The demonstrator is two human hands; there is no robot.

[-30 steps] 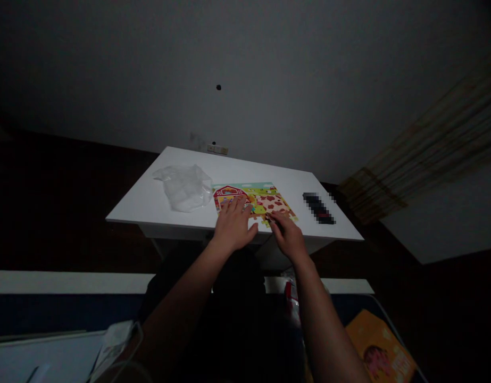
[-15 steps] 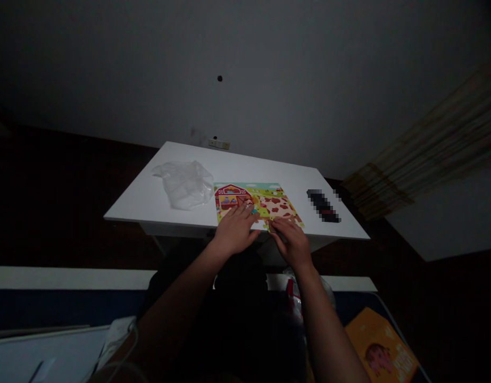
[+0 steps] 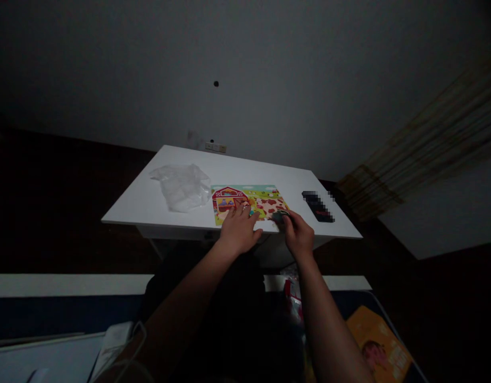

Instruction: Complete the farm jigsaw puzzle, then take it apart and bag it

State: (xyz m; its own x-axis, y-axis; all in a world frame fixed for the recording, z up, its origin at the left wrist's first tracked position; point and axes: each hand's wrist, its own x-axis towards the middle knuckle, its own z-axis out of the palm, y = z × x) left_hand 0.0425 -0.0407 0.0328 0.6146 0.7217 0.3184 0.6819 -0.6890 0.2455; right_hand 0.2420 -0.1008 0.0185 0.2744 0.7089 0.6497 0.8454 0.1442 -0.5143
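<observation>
A colourful jigsaw puzzle (image 3: 229, 204) with a red barn and a brown-spotted cow lies near the front edge of the white table. Across its lower middle rests my left hand (image 3: 240, 229), fingers spread and palm down, covering part of the picture. My right hand (image 3: 299, 233) pinches a puzzle piece (image 3: 279, 217) between thumb and fingers at the puzzle's lower right. That piece is tilted up and shows a dark, greyish side. The puzzle's lower right corner is partly hidden behind the hand and the piece.
A crumpled clear plastic bag (image 3: 183, 187) lies on the table (image 3: 245, 167) left of the puzzle. To the right is a dark, pixelated object (image 3: 317, 206). An orange packet (image 3: 379, 340) and a red-and-clear wrapper (image 3: 293, 298) are beside my right forearm. A wall stands behind the table.
My right hand has lifted a piece at the puzzle's lower right and tilted it up, shifting slightly right. My left hand stays flat on the puzzle. The whole view has moved slightly.
</observation>
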